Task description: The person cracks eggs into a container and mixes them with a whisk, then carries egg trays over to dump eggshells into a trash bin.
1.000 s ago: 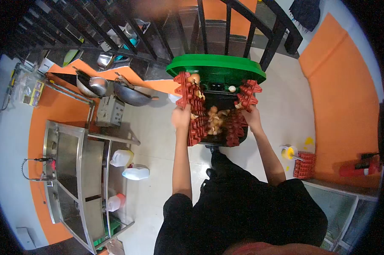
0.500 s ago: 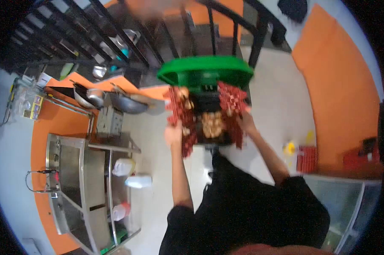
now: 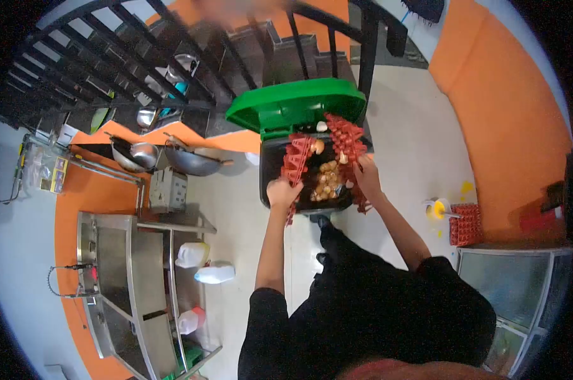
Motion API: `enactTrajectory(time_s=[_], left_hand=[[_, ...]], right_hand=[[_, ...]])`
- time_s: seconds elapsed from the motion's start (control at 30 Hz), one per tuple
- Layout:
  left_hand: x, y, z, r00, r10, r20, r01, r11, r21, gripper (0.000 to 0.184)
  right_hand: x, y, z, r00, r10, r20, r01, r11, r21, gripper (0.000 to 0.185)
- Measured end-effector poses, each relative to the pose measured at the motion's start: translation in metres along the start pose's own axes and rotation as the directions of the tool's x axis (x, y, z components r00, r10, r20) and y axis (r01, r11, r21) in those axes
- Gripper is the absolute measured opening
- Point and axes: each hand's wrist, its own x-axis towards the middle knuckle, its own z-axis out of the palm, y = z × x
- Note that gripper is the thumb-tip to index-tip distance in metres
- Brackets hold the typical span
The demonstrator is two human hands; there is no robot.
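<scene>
My left hand (image 3: 284,192) is closed on the near edge of a red egg tray (image 3: 296,158), which is tipped steeply over the bin. A second red egg tray (image 3: 346,139), also tilted, is gripped at its outer edge by my right hand (image 3: 367,179). Between the trays, brown eggshells (image 3: 327,182) lie heaped in the black bin (image 3: 273,152). A shell (image 3: 317,146) is at the left tray's upper inner side, and a few pale bits are by the right tray. The bin's green lid (image 3: 292,106) stands open on the far side.
A black stair railing (image 3: 292,44) rises beyond the bin. Woks (image 3: 194,160) and a steel sink (image 3: 109,259) are at left, with plastic jugs (image 3: 191,254) on the floor. At right are another red egg tray (image 3: 466,225), a yellow-stained container (image 3: 436,209) and a glass-fronted cabinet (image 3: 508,278).
Both trays have tipped more steeply, and the left one has moved right, over the bin. More of the bin's interior and the shell heap shows now.
</scene>
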Motion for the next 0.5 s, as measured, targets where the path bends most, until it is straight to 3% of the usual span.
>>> enactTrajectory(time_s=[0.1,0.13,0.23,0.33,0.37,0.43,0.47,0.5], left_hand=[[-0.002,-0.005,0.015,0.993,-0.002,-0.116,-0.011,0.994,-0.111,0.037],[-0.005,0.0,0.006,0.986,0.132,-0.102,-0.146,0.98,-0.137,0.034],[-0.007,0.005,0.005,0.979,0.162,-0.123,-0.171,0.983,-0.069,0.032],[-0.006,0.012,0.009,0.982,-0.088,-0.167,0.037,0.958,-0.285,0.039],[-0.01,0.015,0.011,0.97,-0.177,-0.165,0.108,0.926,-0.362,0.044],[-0.009,0.004,0.011,0.99,-0.12,-0.067,0.092,0.943,-0.321,0.046],[-0.012,-0.005,0.014,0.979,-0.188,-0.081,0.139,0.901,-0.411,0.045],[-0.005,-0.02,0.02,0.961,-0.257,-0.101,0.175,0.851,-0.495,0.044]], right_hand=[[0.014,-0.007,-0.022,0.989,-0.046,-0.139,0.049,0.999,0.018,0.013],[0.005,-0.013,-0.03,0.983,-0.059,-0.173,0.064,0.998,0.027,0.013],[-0.001,-0.046,-0.05,0.961,-0.095,-0.259,0.1,0.995,0.007,0.013],[-0.014,-0.07,-0.063,0.949,0.054,-0.312,0.011,0.979,0.201,0.015],[-0.013,-0.061,-0.057,0.951,0.025,-0.307,0.025,0.987,0.158,0.015],[-0.016,-0.035,-0.035,0.959,-0.019,-0.283,0.041,0.997,0.072,0.015],[-0.017,-0.029,-0.027,0.948,0.001,-0.317,0.026,0.996,0.081,0.015],[-0.01,-0.023,-0.022,0.94,0.127,-0.317,-0.075,0.983,0.17,0.015]])
